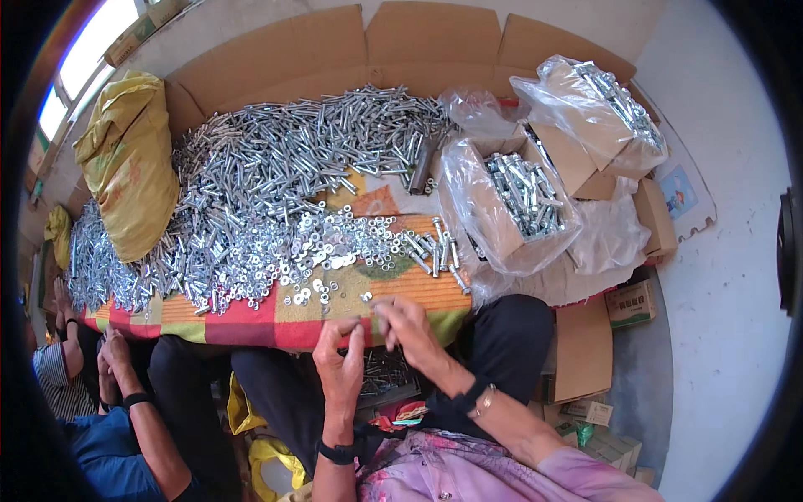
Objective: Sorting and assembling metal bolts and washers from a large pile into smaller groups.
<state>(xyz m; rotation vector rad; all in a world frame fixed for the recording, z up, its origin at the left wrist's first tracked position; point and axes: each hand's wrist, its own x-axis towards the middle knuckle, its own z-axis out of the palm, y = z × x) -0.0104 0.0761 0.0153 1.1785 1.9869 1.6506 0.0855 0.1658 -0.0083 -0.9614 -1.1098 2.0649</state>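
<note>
My left hand (340, 358) is raised at the table's front edge, thumb and forefinger pinched together. Whatever is between them is too small to make out. Close on its right, my right hand (407, 333) has its fingers bent together at the tips, and anything in them cannot be made out. A small nut or washer (366, 296) lies on the cloth just past the right fingertips. Beyond it are loose flat washers (339, 243) and rings. A small group of assembled bolts (439, 247) lies on the cloth to the right of these.
A large heap of bolts (301, 142) covers the back of the cloth-covered table (293, 328). Plastic-lined cartons of bolts (527, 192) stand at the right. A yellow sack (130, 167) leans at the left. Co-workers sit there, one with hands (113, 356) by the edge.
</note>
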